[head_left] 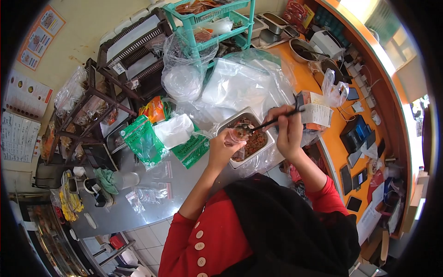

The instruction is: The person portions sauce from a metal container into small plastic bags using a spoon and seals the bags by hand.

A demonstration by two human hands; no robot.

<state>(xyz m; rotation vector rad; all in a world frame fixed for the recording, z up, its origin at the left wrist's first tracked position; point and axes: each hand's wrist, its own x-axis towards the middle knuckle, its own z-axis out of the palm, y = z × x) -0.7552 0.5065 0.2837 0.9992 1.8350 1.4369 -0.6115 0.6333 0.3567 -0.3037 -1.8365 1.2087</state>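
My left hand (222, 148) is closed on a small clear plastic bag (238, 135), keeping its mouth up over the steel pan (270, 147). In my right hand (288, 134) is a black-handled spoon (273, 121), gripped along the handle. The spoon's head is at the bag's mouth; whether it is inside the bag I cannot tell. Brown-red chopped food (256, 144) lies in the pan beneath both hands. Several small flat zip bags (154, 193) rest on the steel table (115, 214) to the left.
Left of the pan are green packets (144, 141) and a white stack of plastic (174, 130). Large clear plastic sheets (237, 85) lie behind it, below a teal rack (217, 41). On the right, an orange counter (330, 154) holds phones, a printed box (316, 111) and a bowl (302, 50).
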